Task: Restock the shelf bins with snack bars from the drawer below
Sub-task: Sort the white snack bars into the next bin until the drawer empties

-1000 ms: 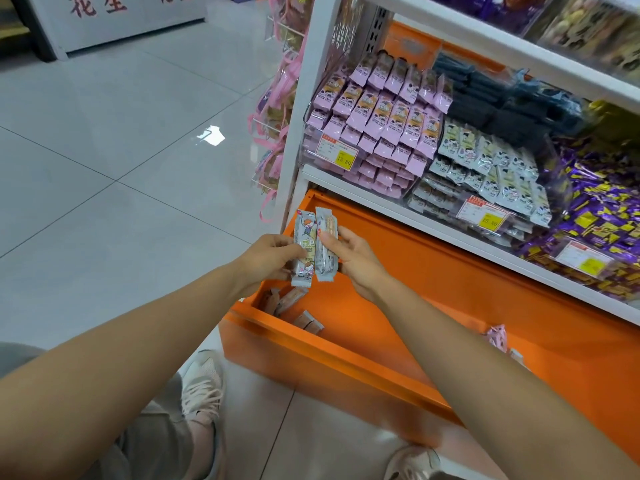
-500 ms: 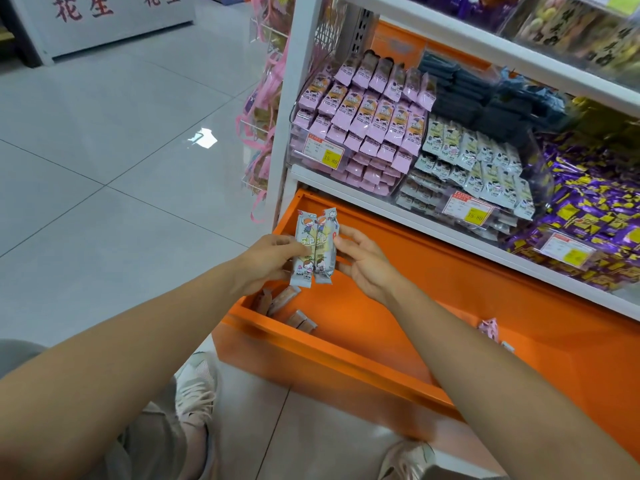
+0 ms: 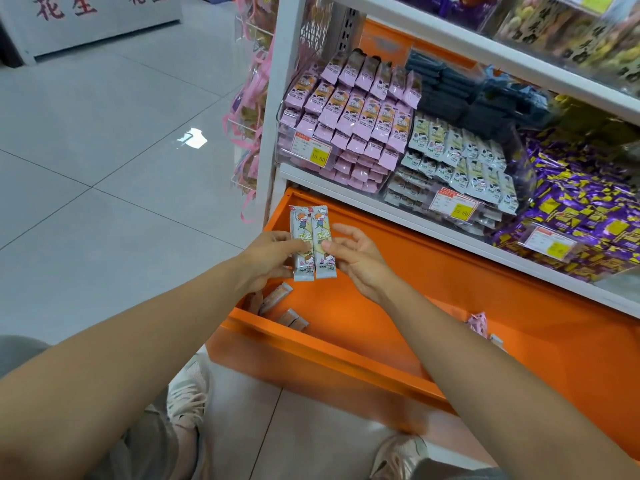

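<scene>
Two pale snack bars point(image 3: 313, 233) with cartoon wrappers stand upright side by side above the open orange drawer point(image 3: 346, 358). My left hand point(image 3: 270, 258) grips the left bar at its lower half. My right hand point(image 3: 356, 258) pinches the right bar with the thumb, its other fingers spread loosely. Several more bars point(image 3: 280, 299) lie in the drawer's left corner. On the shelf above sit a clear bin of pink bars point(image 3: 349, 116) and a bin of white bars point(image 3: 460, 161).
A bin of purple and yellow packets point(image 3: 581, 209) fills the shelf's right end, dark packets point(image 3: 467, 95) lie behind. Pink ribbon bags point(image 3: 252, 109) hang on the shelf's left side. A pink packet point(image 3: 478, 323) lies at the drawer's right. My shoes point(image 3: 187, 403) stand on the tiled floor.
Both hands have squared the two bars together, upright and side by side, and lifted them slightly. The view has drifted a little to the right.
</scene>
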`<state>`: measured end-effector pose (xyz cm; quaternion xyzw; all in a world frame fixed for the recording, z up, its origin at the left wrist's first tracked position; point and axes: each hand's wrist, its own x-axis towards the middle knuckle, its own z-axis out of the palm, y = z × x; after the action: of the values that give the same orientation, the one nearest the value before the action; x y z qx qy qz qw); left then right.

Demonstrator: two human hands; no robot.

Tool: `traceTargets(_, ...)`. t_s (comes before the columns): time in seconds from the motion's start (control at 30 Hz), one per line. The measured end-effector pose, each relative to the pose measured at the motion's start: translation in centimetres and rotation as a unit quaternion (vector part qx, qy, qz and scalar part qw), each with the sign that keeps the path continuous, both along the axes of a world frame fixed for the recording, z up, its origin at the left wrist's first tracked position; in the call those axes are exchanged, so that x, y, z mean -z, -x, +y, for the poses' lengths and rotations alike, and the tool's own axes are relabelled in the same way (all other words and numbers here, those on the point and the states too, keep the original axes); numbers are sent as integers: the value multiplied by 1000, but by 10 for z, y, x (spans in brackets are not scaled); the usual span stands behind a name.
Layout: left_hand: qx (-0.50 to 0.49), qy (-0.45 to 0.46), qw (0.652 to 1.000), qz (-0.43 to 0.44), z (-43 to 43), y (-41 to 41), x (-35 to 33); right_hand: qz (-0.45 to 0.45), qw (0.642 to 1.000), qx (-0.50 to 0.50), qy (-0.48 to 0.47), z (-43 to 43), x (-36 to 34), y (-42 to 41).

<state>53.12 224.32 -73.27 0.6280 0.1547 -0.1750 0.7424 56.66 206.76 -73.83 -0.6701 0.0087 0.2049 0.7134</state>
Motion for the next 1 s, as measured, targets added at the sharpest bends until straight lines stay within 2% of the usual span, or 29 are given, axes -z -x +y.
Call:
traceTargets(0.13, -9, 8, 1000, 7, -12, -3, -3, -47, 996, 25, 68, -6, -1, 5)
traceTargets(0.33, -12, 28, 999, 18, -31, -5, -12, -112, 988, 67, 82, -23, -9, 14)
traceTargets(0.57, -43, 62, 995, 60, -61, -13, -23, -193, 970, -7, 145, -51, -21, 34)
traceTargets(0.63, -41, 67, 995, 61, -73, -15, -28, -216, 957, -12, 191, -60, -21, 42)
traceTargets(0.73, -32, 70, 995, 56, -96, -20, -39, -271, 927, 56, 252, -70, -26, 49)
traceTargets(0.83, -22, 83, 995, 45, -121, -28, -57, -329, 891, 124, 288, -83, -39, 45)
traceTargets(1.0, 13, 71, 997, 1, -151, -49, -82, -359, 857, 189, 318, -107, -62, 26)
